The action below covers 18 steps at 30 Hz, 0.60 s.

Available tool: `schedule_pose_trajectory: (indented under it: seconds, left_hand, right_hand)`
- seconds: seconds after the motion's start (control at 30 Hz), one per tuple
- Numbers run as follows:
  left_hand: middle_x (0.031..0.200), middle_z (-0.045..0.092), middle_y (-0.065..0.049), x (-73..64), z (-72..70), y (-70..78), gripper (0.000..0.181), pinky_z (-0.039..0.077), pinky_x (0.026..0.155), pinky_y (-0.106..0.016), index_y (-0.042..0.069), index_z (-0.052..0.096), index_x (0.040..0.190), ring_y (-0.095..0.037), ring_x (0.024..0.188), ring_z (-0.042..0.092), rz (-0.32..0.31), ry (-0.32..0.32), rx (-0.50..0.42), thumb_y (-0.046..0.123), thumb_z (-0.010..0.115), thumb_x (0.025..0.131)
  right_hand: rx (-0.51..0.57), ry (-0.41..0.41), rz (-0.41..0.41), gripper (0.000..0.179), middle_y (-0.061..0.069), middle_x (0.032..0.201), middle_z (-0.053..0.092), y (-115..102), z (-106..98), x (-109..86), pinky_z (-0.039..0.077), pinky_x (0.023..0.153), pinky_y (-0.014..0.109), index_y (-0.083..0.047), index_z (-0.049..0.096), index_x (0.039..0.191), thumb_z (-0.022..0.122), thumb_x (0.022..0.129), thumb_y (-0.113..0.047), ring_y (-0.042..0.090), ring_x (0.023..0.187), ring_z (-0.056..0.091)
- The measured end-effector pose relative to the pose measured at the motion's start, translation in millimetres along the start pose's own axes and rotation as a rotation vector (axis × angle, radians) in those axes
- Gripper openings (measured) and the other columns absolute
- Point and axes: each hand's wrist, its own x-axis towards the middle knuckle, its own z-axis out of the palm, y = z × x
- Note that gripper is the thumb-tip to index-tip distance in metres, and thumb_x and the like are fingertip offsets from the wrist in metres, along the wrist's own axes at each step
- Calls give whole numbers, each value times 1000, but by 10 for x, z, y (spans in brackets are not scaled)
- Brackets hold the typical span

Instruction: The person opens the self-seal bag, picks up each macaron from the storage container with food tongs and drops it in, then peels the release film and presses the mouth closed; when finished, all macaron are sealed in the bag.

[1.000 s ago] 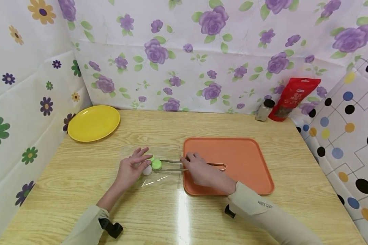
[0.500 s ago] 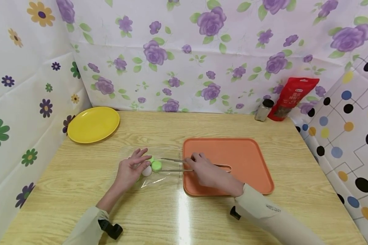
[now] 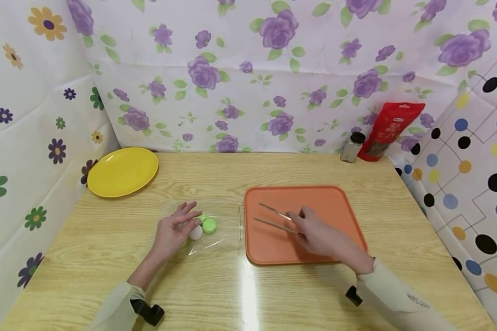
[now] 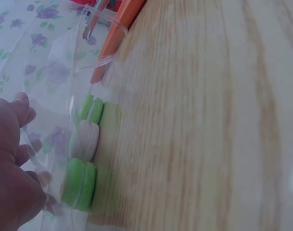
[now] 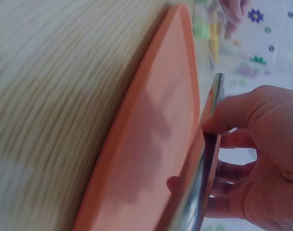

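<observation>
My left hand pinches the upper film of a clear plastic bag lying on the table. Inside the bag, beside my fingers, are several macarons: a green macaron, a white macaron and more green partly hidden by the hand. The left wrist view shows them standing in a row, with a near green macaron at the end. Over the orange tray my right hand holds metal tongs, thumb and fingers on their two arms. The tong tips are apart, pointing left, with nothing between them.
A yellow plate lies at the back left of the wooden table. At the back right stand a black-capped glass jar and a red pouch. The bag's mouth lies right at the tray's left edge. Patterned cloth walls surround the table.
My right hand has drawn the tongs rightward out of the bag, and they are now over the tray. The left hand keeps its pinch on the bag; the macarons stay in place.
</observation>
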Motion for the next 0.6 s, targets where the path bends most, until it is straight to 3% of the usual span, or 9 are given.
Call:
schedule_pose_trajectory:
  seconds: [0.27, 0.43, 0.6]
  left_hand:
    - [130, 57, -33, -6, -3, -28, 18, 24, 111, -62, -10, 73, 105, -55, 135, 35, -25, -10, 16, -8, 72, 87]
    - [131, 57, -32, -7, -2, -15, 18, 24, 111, -61, -10, 73, 106, -54, 136, 35, -38, -16, 17, -6, 72, 88]
    - [131, 58, -30, -1, -2, -5, 18, 25, 111, -61, -8, 74, 106, -52, 136, 36, -38, -14, 13, -4, 73, 89]
  right_hand:
    - [162, -12, 163, 62, 10, 88, 48, 244, -203, -352, 34, 49, 26, 4, 46, 145, 67, 87, -2, 11, 56, 35]
    - [170, 48, 228, 66, 17, 98, 57, 425, -257, -593, 38, 49, 28, 6, 44, 146, 70, 86, -6, 13, 62, 43]
    - [164, 81, 326, 68, 14, 88, 56, 621, -288, -828, 36, 47, 29, 12, 42, 144, 68, 85, -8, 14, 58, 41]
